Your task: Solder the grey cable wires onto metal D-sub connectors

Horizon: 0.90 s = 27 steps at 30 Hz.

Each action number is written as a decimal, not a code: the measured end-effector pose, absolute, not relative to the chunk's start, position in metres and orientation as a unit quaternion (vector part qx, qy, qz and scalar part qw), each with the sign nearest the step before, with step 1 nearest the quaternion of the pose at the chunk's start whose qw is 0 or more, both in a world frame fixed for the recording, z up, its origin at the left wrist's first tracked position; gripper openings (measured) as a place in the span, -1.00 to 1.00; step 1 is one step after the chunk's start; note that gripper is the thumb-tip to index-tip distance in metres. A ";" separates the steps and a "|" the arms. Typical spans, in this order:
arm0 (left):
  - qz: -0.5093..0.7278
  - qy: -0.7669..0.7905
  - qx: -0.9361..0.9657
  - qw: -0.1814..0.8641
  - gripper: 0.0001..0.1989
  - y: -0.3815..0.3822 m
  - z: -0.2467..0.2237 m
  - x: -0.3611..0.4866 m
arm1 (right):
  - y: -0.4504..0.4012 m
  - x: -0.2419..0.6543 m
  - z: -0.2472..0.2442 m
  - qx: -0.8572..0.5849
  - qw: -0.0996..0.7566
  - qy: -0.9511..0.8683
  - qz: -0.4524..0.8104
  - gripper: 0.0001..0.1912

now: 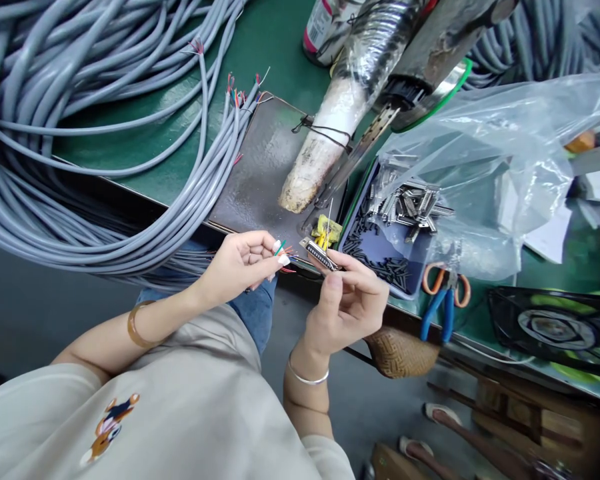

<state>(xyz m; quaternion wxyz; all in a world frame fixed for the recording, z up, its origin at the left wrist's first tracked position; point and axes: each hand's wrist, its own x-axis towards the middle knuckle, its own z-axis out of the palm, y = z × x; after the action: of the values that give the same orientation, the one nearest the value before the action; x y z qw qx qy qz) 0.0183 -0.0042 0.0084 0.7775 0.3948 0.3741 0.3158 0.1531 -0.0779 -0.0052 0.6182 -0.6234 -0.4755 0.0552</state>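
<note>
My left hand [247, 263] is closed, thumb against fingers, on thin coloured wires [286, 251], a green one sticking up at the fingertips. Close on its right, my right hand [350, 297] pinches a metal multi-pin connector [320, 255] between thumb and fingers. The wires reach toward the connector's left end; whether they touch it is too small to tell. Behind the connector a yellow piece [327, 230] lies near the table edge. A white-wrapped tube [315, 153] and a thin metal strip [360, 147] point down toward the hands.
Grey cables [180, 220] with stripped ends cover the left, some over a dark plate [265, 160]. On the right, a blue tray [413, 277] holds metal connectors and black sleeves under a plastic bag [505, 147]. Beside it are pliers and cutters [446, 303]. A fan [555, 327] stands further right.
</note>
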 end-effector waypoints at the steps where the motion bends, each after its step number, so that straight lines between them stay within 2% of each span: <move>1: 0.316 0.375 0.397 0.776 -0.74 -0.005 0.009 0.018 | -0.078 0.153 -0.005 -0.623 0.618 -0.476 0.060 -0.95; 7: 0.339 0.363 0.407 0.767 -0.81 -0.007 0.008 0.019 | -0.078 0.154 -0.011 -0.633 0.610 -0.472 0.070 -0.93; 15: 0.361 0.382 0.415 0.742 -0.78 0.001 0.003 0.022 | -0.077 0.161 -0.022 -0.643 0.565 -0.511 0.077 -0.94; 20: 0.396 0.365 0.424 0.728 -0.82 0.007 0.003 0.029 | -0.071 0.163 -0.022 -0.632 0.567 -0.521 0.083 -0.90; 27: 0.412 0.353 0.434 0.719 -0.78 0.016 0.002 0.036 | -0.064 0.169 -0.023 -0.612 0.568 -0.548 0.050 -0.89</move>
<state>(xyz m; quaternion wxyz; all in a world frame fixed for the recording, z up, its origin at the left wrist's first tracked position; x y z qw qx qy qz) 0.0359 0.0156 0.0024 0.7193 0.4335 0.3531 0.4123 0.1692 -0.0635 -0.0227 0.5681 -0.6117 -0.5481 0.0505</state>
